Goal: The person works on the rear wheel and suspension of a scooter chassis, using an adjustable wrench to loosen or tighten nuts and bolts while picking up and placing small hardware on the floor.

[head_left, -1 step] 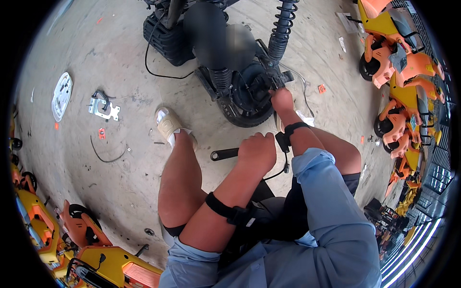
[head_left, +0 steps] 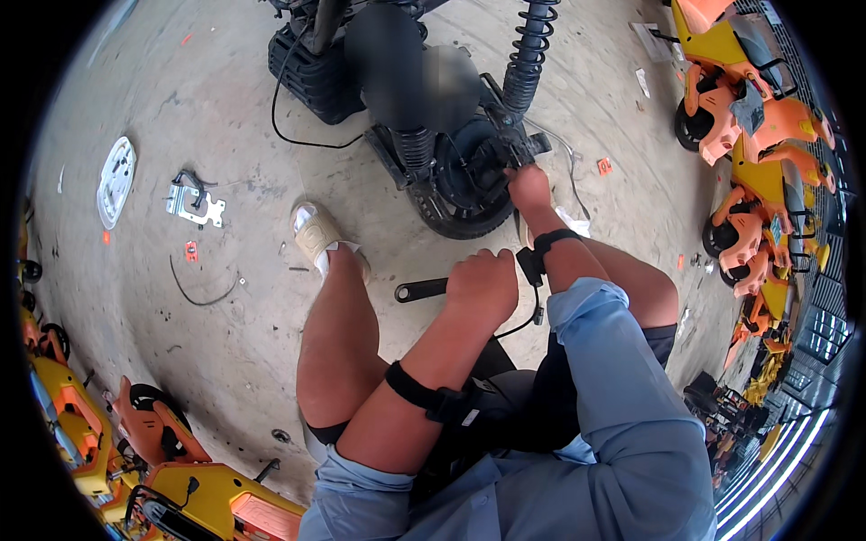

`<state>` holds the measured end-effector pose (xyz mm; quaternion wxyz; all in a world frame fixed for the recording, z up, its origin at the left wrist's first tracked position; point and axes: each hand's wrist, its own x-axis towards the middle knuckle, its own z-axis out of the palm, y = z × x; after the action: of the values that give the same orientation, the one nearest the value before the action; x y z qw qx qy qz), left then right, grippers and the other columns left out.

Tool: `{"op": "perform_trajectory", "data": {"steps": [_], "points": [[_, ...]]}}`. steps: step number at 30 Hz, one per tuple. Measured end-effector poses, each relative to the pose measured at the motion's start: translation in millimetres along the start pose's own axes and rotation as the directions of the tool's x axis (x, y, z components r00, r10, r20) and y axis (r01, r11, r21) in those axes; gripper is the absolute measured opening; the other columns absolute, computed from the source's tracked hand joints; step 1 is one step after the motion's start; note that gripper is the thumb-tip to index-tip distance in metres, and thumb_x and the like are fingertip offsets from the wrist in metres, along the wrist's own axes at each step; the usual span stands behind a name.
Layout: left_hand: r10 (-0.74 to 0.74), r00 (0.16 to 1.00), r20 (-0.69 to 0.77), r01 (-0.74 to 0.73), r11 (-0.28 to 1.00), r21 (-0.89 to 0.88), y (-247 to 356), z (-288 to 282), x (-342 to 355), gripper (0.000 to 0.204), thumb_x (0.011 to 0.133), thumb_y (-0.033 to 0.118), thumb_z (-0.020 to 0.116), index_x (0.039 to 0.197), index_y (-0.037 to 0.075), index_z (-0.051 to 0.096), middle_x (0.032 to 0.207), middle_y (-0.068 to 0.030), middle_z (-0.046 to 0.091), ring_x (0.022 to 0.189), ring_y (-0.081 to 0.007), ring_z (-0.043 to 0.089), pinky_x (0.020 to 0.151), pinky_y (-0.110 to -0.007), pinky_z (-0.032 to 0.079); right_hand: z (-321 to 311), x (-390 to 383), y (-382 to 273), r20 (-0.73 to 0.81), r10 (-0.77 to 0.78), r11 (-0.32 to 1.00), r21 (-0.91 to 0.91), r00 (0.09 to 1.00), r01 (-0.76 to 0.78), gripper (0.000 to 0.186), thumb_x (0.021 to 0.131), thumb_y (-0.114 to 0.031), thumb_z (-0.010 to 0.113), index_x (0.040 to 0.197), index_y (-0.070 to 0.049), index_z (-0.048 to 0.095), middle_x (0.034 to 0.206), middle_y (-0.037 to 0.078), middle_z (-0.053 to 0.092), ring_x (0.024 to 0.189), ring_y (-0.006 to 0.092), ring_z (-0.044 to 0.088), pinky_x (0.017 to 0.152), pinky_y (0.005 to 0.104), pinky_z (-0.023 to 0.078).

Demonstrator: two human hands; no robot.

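My left hand is closed around a black wrench. The end with a long hole juts out to the left; its other end is hidden in my fist. At the right side of a black scooter wheel, my right hand has its fingers curled against the hub and axle area. What they pinch there is covered. Just above that hand, the spring shock absorber runs down to the axle mount. A blurred patch hides part of the scooter above the wheel.
A black cable hangs from the scooter to the floor. On the left lie a white oval plate, a metal bracket and a loose wire. Orange and yellow scooters line the right, with more at lower left.
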<state>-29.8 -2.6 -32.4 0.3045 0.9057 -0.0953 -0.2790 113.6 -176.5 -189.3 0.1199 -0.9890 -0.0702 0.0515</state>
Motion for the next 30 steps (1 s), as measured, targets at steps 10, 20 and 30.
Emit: {"op": "perform_trajectory", "data": {"steps": [10, 20, 30], "points": [[0.007, 1.0, -0.005, -0.007, 1.0, 0.004, 4.4, 0.6, -0.5, 0.028, 0.083, 0.019, 0.061, 0.105, 0.003, 0.058, 0.094, -0.0186, 0.062, 0.086, -0.0363, 0.065, 0.074, -0.046, 0.052, 5.9, -0.3, -2.6, -0.045, 0.213, 0.977, 0.029, 0.976, -0.212, 0.049, 0.092, -0.041, 0.058, 0.076, 0.004, 0.069, 0.082, 0.028, 0.066, 0.081, 0.0442, 0.066, 0.073, 0.0505, 0.053], [0.031, 0.997, -0.066, -0.028, 0.999, 0.039, 4.7, 3.5, 0.1, 0.02, 0.08, 0.011, 0.058, 0.098, 0.002, 0.06, 0.091, -0.0166, 0.064, 0.083, -0.0319, 0.066, 0.072, -0.042, 0.052, 6.3, 9.8, 4.0, 0.065, 0.301, 0.935, -0.217, 0.951, -0.281, 0.065, 0.095, -0.056, 0.043, 0.082, 0.0, 0.072, 0.082, 0.025, 0.069, 0.082, 0.0404, 0.069, 0.072, 0.0462, 0.055], [0.026, 0.995, -0.092, -0.02, 0.998, 0.057, 4.9, 6.9, 5.2, 0.019, 0.078, 0.012, 0.059, 0.095, 0.002, 0.06, 0.087, -0.0162, 0.064, 0.079, -0.0314, 0.067, 0.068, -0.042, 0.052, -3.3, 17.9, -9.2, 0.133, 0.601, 0.795, 0.003, 0.788, -0.607, 0.067, 0.082, -0.063, 0.055, 0.1, -0.001, 0.072, 0.101, 0.022, 0.07, 0.102, 0.0361, 0.066, 0.088, 0.0419, 0.051]]}}
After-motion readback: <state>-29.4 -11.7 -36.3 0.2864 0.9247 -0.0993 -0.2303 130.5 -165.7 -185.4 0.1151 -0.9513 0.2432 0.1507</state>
